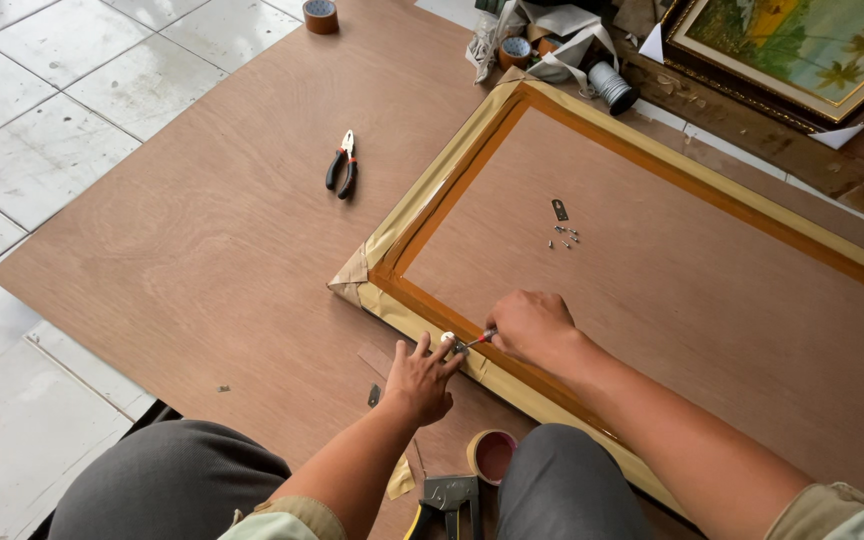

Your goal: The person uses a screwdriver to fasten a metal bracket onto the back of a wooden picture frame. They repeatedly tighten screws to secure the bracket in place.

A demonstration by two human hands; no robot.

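Right hand [532, 325]: you grip the screwdriver [480, 338].
Left hand [418, 378]: fingers pinch the hanger plate [449, 341].
Risk: the tip could slip and jab your fingertips.

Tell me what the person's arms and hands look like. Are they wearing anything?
Both hands are bare: no gloves, and I can't make out any rings or a watch. The left hand and right hand lead to bare forearms. Near the elbows, short sleeves begin, pale green with a tan cuff band. Dark grey trousers cover the knees.
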